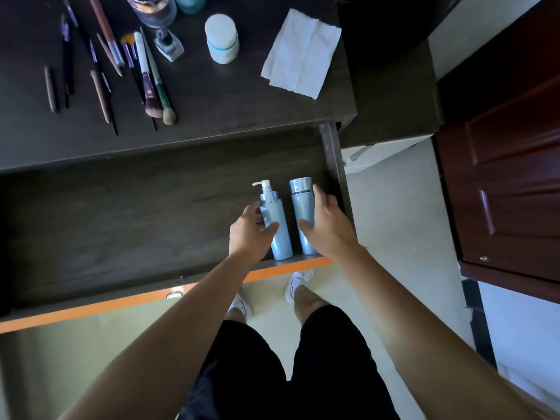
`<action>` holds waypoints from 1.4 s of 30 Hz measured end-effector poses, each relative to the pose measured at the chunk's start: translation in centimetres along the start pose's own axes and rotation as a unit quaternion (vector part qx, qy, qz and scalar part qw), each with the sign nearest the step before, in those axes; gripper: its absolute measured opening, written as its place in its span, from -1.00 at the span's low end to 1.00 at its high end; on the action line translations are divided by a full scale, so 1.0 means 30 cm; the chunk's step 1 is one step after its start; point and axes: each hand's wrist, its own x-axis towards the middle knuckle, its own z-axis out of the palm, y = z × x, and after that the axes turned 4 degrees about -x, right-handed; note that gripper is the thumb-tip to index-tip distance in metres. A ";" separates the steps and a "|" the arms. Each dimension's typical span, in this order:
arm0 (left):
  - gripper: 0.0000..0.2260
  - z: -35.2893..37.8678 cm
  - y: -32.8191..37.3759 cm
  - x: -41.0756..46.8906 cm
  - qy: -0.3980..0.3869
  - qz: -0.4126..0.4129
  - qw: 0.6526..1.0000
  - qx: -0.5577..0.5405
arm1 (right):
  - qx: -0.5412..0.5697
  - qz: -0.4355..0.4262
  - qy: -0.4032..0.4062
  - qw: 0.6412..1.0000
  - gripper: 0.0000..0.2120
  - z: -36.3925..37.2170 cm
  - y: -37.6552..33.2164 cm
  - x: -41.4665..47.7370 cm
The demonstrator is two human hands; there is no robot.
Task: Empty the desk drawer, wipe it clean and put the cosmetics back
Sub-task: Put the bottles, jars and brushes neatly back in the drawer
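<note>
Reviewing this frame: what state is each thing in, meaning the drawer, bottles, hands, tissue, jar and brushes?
Drawer: pulled open.
Pump bottle: in drawer, gripped by left hand.
Capped bottle: in drawer, cap on, gripped by right hand.
Tissue: spread flat on desk.
White jar: upright, lid on.
Brushes: lying loose on desk.

Dk red cabinet (509,192) at rt, pale floor (403,213)

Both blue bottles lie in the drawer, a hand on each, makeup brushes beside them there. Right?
No: the head view shows the makeup brushes on the desk top, not in the drawer. The left hand holds the pump bottle, the right hand the capped bottle.
</note>
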 end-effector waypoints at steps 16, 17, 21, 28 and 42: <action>-0.54 0.071 0.086 -0.039 -0.109 0.041 0.993 -0.011 | -0.013 0.035 0.085 0.996 -0.83 -0.053 0.074 -0.042; -0.55 0.044 0.100 -0.047 -0.092 0.064 0.994 0.016 | -0.014 0.027 0.097 0.995 -0.78 -0.076 0.066 -0.038; -0.54 -0.113 0.200 -0.068 0.077 0.198 0.970 0.116 | 0.015 -0.038 0.157 0.987 -0.62 -0.203 0.006 0.002; -0.40 -0.434 0.362 -0.018 0.192 0.208 0.947 0.154 | 0.067 -0.164 0.174 0.969 -0.49 -0.425 -0.234 0.158; -0.34 -0.798 0.486 0.488 0.185 0.259 0.935 0.157 | 0.091 -0.148 0.166 0.971 -0.15 -0.491 -0.643 0.578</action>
